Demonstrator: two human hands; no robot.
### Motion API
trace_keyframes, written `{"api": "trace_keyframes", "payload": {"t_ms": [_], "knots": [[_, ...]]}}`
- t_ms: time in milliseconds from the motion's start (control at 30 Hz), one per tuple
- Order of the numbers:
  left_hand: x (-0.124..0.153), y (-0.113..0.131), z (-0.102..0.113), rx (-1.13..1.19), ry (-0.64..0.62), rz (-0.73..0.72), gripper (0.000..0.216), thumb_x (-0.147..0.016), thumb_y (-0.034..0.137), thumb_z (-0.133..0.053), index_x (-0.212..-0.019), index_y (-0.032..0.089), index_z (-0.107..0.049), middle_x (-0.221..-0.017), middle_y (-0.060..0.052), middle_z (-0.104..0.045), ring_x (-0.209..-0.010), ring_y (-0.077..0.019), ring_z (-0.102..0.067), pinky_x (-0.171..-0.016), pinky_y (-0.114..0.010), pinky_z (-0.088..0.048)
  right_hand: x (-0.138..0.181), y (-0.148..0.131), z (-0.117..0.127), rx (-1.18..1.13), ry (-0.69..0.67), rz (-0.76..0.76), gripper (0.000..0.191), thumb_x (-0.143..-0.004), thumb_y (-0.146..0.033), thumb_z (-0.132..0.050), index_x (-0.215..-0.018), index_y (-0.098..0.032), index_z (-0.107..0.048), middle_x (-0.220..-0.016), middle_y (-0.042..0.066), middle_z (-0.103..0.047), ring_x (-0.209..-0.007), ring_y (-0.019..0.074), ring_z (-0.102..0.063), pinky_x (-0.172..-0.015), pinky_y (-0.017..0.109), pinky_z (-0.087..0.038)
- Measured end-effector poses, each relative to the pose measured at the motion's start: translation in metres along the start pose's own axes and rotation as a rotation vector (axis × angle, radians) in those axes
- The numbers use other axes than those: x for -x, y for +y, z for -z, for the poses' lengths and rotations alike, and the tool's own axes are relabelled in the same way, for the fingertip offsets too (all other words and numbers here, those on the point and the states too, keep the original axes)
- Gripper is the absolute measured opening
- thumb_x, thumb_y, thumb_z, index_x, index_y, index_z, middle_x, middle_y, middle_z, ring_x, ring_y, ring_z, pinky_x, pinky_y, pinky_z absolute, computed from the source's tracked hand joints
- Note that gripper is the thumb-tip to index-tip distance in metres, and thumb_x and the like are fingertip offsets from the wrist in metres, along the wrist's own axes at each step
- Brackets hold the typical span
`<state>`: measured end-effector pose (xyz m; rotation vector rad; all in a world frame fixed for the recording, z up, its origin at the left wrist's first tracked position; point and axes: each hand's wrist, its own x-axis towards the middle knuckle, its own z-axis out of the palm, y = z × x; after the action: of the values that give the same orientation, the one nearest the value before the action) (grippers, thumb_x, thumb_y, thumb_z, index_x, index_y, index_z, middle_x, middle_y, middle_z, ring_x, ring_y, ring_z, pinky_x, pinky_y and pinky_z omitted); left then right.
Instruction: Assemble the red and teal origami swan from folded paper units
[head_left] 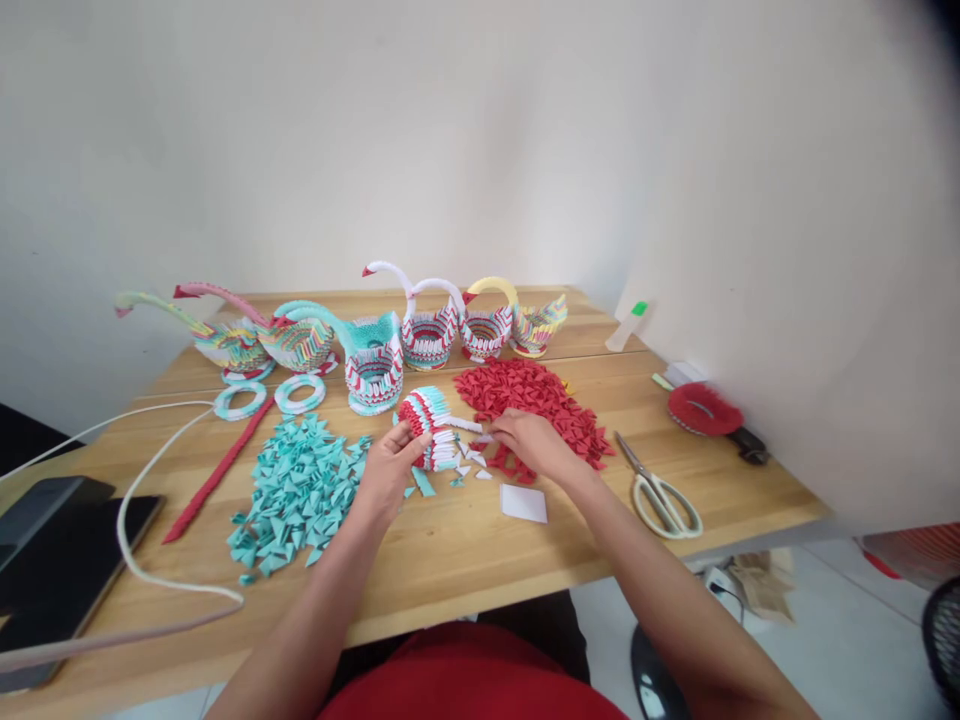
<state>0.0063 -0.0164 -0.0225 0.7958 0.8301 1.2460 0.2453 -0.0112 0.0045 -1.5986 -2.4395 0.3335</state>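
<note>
Both hands are at the middle of the light wooden table. The left hand has its grip clamped on a half-built paper model of red, white and teal folded pieces, thumb and fingers wrapped round its near left side, holding it just off or on the wood; which, I cannot tell from here. The right hand lies palm down just right of the model, fingertips at the near edge of the heap of red folded paper triangles and among the few loose white folded pieces. Its fingers look pinched together on a small white piece, though the view is too small to be sure.

Left of the model spreads a heap of teal folded paper triangles, and left of that lies a long red strip of joined pieces. Near the right hand sits a white square of paper. Further right, white-handled scissors lie with blades apart, and beyond them a red round brush-like object with a dark handle.

Along the far side stands a row of finished paper swans and baskets, with two teal-and-white paper rings in front. At the near left, a dark tablet and a white cable.
</note>
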Motion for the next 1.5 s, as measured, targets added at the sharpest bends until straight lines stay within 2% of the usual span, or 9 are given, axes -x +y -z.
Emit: {"api": "trace_keyframes", "payload": {"t_ms": [133,267,433,600,700,867,1067,1367,1500], "knots": [[0.002,0.003,-0.002,0.008,-0.006,0.016,0.043,-0.058,0.035,-0.089,-0.091,0.016,-0.07,-0.088,-0.004,-0.073,-0.081,-0.0176,-0.067,-0.078,-0.028,-0.052,0.006,0.009,-0.003,-0.162,0.048,-0.01,0.028,-0.09,-0.012,-0.048,-0.104,-0.019,-0.071,-0.099,0.006,-0.071,-0.092,0.0181,-0.065,-0.081,0.025,-0.045],[0.004,0.006,-0.005,0.057,-0.02,0.024,0.042,-0.059,0.034,-0.088,-0.091,0.016,-0.07,-0.091,-0.004,-0.073,-0.084,-0.018,-0.068,-0.079,-0.028,-0.054,0.009,0.016,-0.009,-0.182,0.079,-0.028,0.026,-0.083,-0.004,-0.053,-0.097,-0.018,-0.071,-0.098,0.005,-0.07,-0.09,0.0172,-0.064,-0.081,0.025,-0.044],[0.005,0.009,-0.006,0.074,-0.041,0.043,0.044,-0.059,0.033,-0.088,-0.095,0.015,-0.069,-0.094,-0.006,-0.074,-0.085,-0.0192,-0.07,-0.079,-0.029,-0.054,0.01,0.015,-0.011,-0.048,0.042,-0.051,0.024,-0.088,-0.007,-0.05,-0.098,-0.016,-0.07,-0.099,0.007,-0.068,-0.09,0.0171,-0.064,-0.079,0.024,-0.043],[0.004,0.007,-0.005,0.082,-0.018,0.051,0.043,-0.059,0.031,-0.088,-0.095,0.016,-0.07,-0.092,-0.004,-0.074,-0.083,-0.0175,-0.069,-0.08,-0.029,-0.054,0.01,0.006,-0.006,0.209,-0.018,-0.118,0.022,-0.092,-0.01,-0.045,-0.099,-0.016,-0.066,-0.098,0.009,-0.066,-0.083,0.0186,-0.064,-0.066,0.024,-0.038],[0.003,0.006,-0.005,0.093,-0.008,0.05,0.042,-0.058,0.031,-0.089,-0.093,0.016,-0.07,-0.091,-0.004,-0.074,-0.081,-0.0163,-0.068,-0.08,-0.028,-0.053,0.009,0.005,-0.006,0.265,-0.056,-0.126,0.021,-0.09,-0.009,-0.046,-0.099,-0.016,-0.064,-0.096,0.01,-0.065,-0.079,0.0195,-0.064,-0.062,0.026,-0.035],[0.004,0.007,-0.004,0.094,-0.008,0.058,0.042,-0.059,0.031,-0.089,-0.093,0.016,-0.07,-0.091,-0.004,-0.074,-0.084,-0.0166,-0.068,-0.084,-0.028,-0.053,0.007,0.01,-0.007,0.325,-0.096,-0.112,0.025,-0.089,-0.006,-0.045,-0.104,-0.016,-0.061,-0.097,0.01,-0.065,-0.083,0.0211,-0.064,-0.066,0.027,-0.037],[0.004,0.008,-0.004,0.084,-0.018,0.048,0.041,-0.06,0.031,-0.088,-0.094,0.015,-0.07,-0.092,-0.005,-0.074,-0.082,-0.0177,-0.069,-0.079,-0.028,-0.053,0.002,0.011,-0.007,0.384,-0.111,-0.117,0.026,-0.087,-0.004,-0.045,-0.106,-0.015,-0.059,-0.098,0.011,-0.065,-0.088,0.0239,-0.064,-0.069,0.028,-0.04],[0.006,0.01,-0.006,0.086,-0.044,0.051,0.042,-0.06,0.032,-0.088,-0.095,0.016,-0.07,-0.091,-0.005,-0.074,-0.082,-0.0188,-0.07,-0.078,-0.029,-0.054,-0.001,0.017,0.004,0.364,-0.134,-0.135,0.023,-0.087,-0.005,-0.047,-0.103,-0.013,-0.063,-0.099,0.014,-0.067,-0.09,0.0242,-0.065,-0.074,0.028,-0.042],[0.006,0.011,-0.006,0.094,-0.03,0.052,0.042,-0.06,0.031,-0.088,-0.095,0.016,-0.071,-0.093,-0.005,-0.075,-0.082,-0.0175,-0.069,-0.079,-0.028,-0.054,0.004,0.023,0.016,0.144,-0.064,-0.124,0.027,-0.086,-0.006,-0.048,-0.1,-0.014,-0.069,-0.099,0.01,-0.07,-0.092,0.0207,-0.064,-0.078,0.027,-0.043]]}}
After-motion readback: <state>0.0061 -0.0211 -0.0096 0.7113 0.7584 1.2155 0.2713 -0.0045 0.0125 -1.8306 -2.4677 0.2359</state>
